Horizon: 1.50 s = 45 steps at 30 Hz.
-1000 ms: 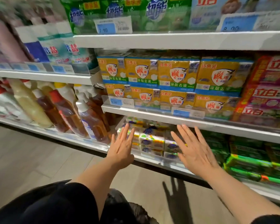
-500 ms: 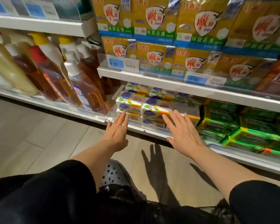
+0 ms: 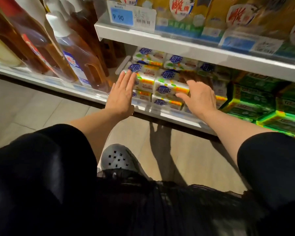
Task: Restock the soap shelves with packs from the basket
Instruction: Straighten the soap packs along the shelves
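White soap packs (image 3: 169, 89) with blue logos are stacked in two layers on the bottom shelf (image 3: 169, 115). My left hand (image 3: 122, 95) is held flat with straight fingers, its fingertips touching the left end of the stack. My right hand (image 3: 200, 97) lies over the right part of the stack. Its thumb stretches along the front of a top pack and its fingertips are hidden further in. Neither hand holds a pack. The basket is out of view.
Green soap packs (image 3: 255, 99) fill the shelf to the right. Amber detergent bottles (image 3: 78, 65) stand to the left. Yellow packs (image 3: 180, 12) and a 9.90 price tag (image 3: 123, 17) sit on the shelf above (image 3: 194, 48). My grey shoe (image 3: 117, 158) rests on the wooden floor.
The camera has dropped and come closer to the bottom shelf. Both hands moved forward from the air in front of the shelves onto the white soap stack.
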Available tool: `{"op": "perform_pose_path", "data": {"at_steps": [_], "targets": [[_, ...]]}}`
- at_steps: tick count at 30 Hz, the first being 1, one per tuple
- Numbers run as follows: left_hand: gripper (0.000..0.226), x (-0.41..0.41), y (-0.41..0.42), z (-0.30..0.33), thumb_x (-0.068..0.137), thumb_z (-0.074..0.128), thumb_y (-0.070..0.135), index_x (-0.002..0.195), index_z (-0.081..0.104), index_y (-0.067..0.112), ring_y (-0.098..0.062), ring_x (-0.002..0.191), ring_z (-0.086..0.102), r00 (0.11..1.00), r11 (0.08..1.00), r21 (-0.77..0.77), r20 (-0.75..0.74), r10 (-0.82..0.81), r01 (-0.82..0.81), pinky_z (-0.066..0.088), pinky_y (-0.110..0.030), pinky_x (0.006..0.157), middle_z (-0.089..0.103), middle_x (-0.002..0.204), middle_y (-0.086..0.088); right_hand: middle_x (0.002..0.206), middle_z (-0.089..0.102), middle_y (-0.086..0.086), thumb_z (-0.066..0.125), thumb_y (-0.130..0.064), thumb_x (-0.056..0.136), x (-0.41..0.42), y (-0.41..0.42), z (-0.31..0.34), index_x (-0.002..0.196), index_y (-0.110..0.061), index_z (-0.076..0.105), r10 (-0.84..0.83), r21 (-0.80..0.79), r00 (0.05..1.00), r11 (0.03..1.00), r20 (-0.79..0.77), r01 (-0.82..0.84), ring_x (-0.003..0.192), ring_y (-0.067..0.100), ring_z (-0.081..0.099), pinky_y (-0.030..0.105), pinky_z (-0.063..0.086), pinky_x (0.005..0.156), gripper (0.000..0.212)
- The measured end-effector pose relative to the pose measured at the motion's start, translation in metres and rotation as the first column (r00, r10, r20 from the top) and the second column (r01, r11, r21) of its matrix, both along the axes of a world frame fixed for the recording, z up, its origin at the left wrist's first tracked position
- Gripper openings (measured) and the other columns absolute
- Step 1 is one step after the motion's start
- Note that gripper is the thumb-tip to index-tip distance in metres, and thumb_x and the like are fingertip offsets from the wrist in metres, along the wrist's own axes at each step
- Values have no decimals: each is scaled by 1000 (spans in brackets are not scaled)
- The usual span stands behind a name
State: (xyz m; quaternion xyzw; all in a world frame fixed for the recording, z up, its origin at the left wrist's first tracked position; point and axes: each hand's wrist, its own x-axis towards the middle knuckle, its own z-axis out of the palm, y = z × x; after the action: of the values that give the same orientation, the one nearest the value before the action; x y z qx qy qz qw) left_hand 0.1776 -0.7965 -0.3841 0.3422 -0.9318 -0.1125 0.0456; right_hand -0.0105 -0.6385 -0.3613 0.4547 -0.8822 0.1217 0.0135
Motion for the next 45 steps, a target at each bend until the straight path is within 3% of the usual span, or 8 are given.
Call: {"op": "perform_pose_path", "data": {"at_steps": [3,8,13,17,22,30,39,45], "targets": [[100,3,-1,-2,84,67,2,155,-1,19,-19,149,-12,999,1000,3,-33,-11,11,9,-50,121,-7,163,-2,83,52,4,58,-48,91,-2,-4,-1,84,-16,48,-57,-11,995,998,82,58,81,26,52,33,32,65,34],[97,8,-6,-1,83,64,-6,155,4,19,-19,149,-8,998,999,26,-53,-38,39,10,-50,121,-3,163,-1,78,49,1,59,-47,90,-4,-6,2,76,-18,44,-61,-6,993,998,100,62,77,22,46,32,32,64,36],[95,13,0,-5,85,54,-8,155,-3,19,-18,148,-14,996,998,33,-62,-59,61,5,-49,121,-10,163,-1,88,56,7,56,-50,92,1,4,1,101,-14,54,3,66,1000,998,-25,-1,87,30,58,37,42,67,37],[90,21,13,-16,86,49,-5,154,-6,17,-17,148,-15,997,996,-71,-45,-63,60,-1,-38,121,-14,162,-2,104,55,12,66,-42,87,-2,45,-5,112,-10,49,-103,-15,985,995,-141,102,97,31,50,40,39,82,45],[84,-1,52,-23,91,46,5,153,-9,17,-17,146,-22,938,947,-70,180,-297,314,-7,-34,120,-24,159,-3,121,50,14,71,-29,82,-15,106,-25,130,-5,44,-116,-6,956,993,-271,119,114,32,43,43,30,108,60],[84,-47,105,-30,90,48,7,154,-6,15,-20,146,-23,863,885,-8,225,-452,466,-3,-39,121,-27,158,-3,147,39,8,68,-11,82,-25,126,-24,146,-15,36,-77,111,964,988,-256,109,139,34,28,49,12,117,71],[91,-77,136,-30,88,50,8,153,-12,18,-22,146,-23,896,916,-43,235,-378,398,-8,-43,119,-29,157,-4,161,8,3,66,-30,87,-20,134,-22,154,-22,6,-46,171,995,983,-90,61,148,28,4,45,0,120,89],[86,-104,177,-18,88,50,6,155,-3,17,-23,149,-10,861,871,-15,153,-484,492,-5,-36,119,-14,162,-5,139,46,14,58,-14,90,-14,190,-27,136,-4,45,-85,62,996,994,-24,86,128,31,42,38,27,112,49]]}}
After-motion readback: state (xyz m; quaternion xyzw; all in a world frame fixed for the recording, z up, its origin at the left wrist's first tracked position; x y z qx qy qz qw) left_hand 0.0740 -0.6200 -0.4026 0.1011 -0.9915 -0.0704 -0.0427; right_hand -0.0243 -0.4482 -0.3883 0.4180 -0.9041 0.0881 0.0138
